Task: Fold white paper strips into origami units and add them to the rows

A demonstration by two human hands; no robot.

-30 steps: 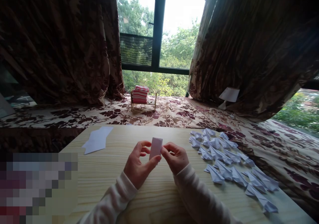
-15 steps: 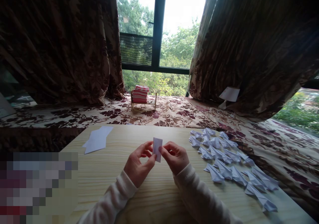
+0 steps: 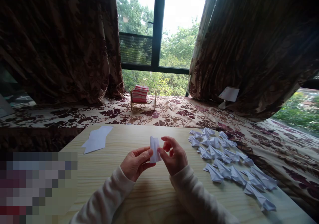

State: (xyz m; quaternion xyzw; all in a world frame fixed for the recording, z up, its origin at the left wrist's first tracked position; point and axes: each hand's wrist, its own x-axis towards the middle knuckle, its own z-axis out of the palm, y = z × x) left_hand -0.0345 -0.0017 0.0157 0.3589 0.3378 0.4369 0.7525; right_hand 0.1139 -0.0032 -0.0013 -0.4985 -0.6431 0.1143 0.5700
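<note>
A small folded white paper (image 3: 155, 149) stands upright between both my hands, just above the light wooden table (image 3: 149, 197). My left hand (image 3: 136, 163) pinches its left edge with thumb and fingers. From the right, my right hand (image 3: 173, 155) grips its lower part with the thumb, the other fingers curled behind. Both sleeves are cream-coloured.
Several folded white paper planes (image 3: 229, 164) lie in rows on the table's right side. A few flat white sheets (image 3: 96, 139) lie at the far left. Beyond the table are floral bedding, a small wooden rack with striped cloth (image 3: 141, 96), a small lamp (image 3: 228, 95), dark curtains and a window.
The paper has gone from a flat rectangle facing me to a narrower, folded shape. My left hand has turned and lowered, and my right fingers have shifted up behind the paper.
</note>
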